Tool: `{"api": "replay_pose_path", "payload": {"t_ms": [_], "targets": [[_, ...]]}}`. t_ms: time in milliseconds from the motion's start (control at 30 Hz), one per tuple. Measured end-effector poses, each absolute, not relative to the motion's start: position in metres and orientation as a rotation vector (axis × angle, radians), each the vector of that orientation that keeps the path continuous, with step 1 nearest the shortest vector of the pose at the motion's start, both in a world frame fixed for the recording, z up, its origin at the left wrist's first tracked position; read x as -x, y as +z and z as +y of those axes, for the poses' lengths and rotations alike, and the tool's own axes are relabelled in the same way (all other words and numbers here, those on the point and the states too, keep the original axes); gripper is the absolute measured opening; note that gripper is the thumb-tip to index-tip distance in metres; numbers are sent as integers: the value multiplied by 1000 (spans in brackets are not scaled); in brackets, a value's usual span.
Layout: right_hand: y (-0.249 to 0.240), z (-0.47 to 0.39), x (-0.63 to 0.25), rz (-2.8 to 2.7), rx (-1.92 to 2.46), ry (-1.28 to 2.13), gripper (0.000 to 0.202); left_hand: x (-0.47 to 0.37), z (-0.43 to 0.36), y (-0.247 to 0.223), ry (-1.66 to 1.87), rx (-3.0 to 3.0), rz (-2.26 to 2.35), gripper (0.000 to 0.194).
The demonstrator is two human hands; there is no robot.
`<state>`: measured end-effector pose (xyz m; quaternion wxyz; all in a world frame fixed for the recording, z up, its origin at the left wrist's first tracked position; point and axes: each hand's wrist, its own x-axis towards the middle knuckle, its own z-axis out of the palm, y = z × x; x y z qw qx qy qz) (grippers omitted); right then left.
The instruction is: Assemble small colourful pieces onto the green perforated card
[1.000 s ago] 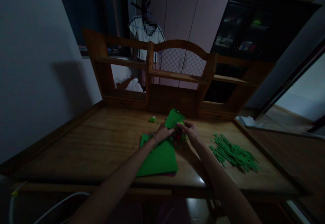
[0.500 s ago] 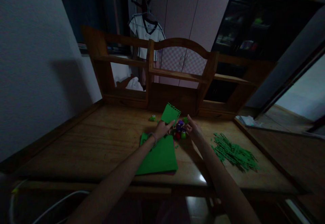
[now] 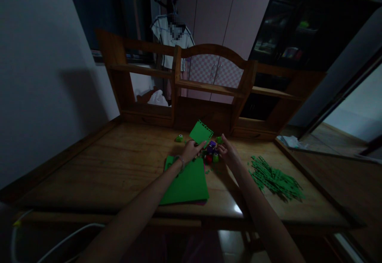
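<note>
My left hand [image 3: 192,151] is closed on a small green paper sheet [image 3: 200,132], held tilted up, with a row of notches along its far right edge. Below that wrist lies a stack of larger green sheets [image 3: 186,183], a pinkish edge showing underneath. Facing it, my right hand [image 3: 228,151] has its fingers bent around a small green object [image 3: 219,139] whose kind I cannot make out. Between the hands cluster a purple object [image 3: 211,147], a red one [image 3: 208,158] and a green one with an eye-like spot [image 3: 215,157].
Another green object with a white eye [image 3: 179,138] stands left of the sheet. A heap of thin green paper strips [image 3: 276,177] lies on the right of the wooden desk [image 3: 113,163]. Tiny green scraps [image 3: 208,171] lie near the stack. A wooden shelf [image 3: 209,88] rises behind.
The small sheet has shifted slightly to the right in my left hand. My right hand has moved a little, with the small green object. The purple and red objects have shifted slightly left.
</note>
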<state>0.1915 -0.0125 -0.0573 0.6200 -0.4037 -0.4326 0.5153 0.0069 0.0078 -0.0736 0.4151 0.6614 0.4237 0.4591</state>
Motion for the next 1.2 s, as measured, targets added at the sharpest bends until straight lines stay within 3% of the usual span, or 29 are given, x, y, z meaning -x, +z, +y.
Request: {"api": "replay_pose_path", "payload": {"t_ms": [1200], "targets": [[-40,-28,-171,-1026,921,1252,33,-6,8,-74,1208,-1712,1038,48]]}}
